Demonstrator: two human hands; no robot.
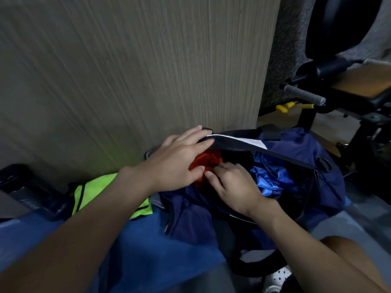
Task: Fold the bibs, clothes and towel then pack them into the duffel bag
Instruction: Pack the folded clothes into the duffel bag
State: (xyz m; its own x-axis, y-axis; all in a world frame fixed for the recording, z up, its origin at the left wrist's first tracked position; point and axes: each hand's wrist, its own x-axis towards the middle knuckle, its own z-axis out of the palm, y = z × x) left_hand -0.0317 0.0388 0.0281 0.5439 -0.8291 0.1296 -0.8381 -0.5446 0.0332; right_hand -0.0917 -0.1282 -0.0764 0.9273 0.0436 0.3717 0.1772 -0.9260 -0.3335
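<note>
A navy duffel bag (300, 153) lies open on the floor at the middle right, against a wooden panel. Inside it sit a red-orange bib (208, 160) and a bright blue garment (273, 176). My left hand (179, 161) lies flat with straight fingers over the bag's black upper rim and the red bib. My right hand (230, 182) is in the bag opening, its fingers curled down onto the red bib. A neon yellow-green bib (95, 191) lies to the left of the bag. A blue towel (152, 250) spreads beneath my left forearm.
A wood-grain panel (127, 70) rises right behind the bag. Exercise equipment with a grey handle (304, 95) and black frame stands at the right. A dark object (27, 191) sits at the far left. My knee (349, 254) is at the lower right.
</note>
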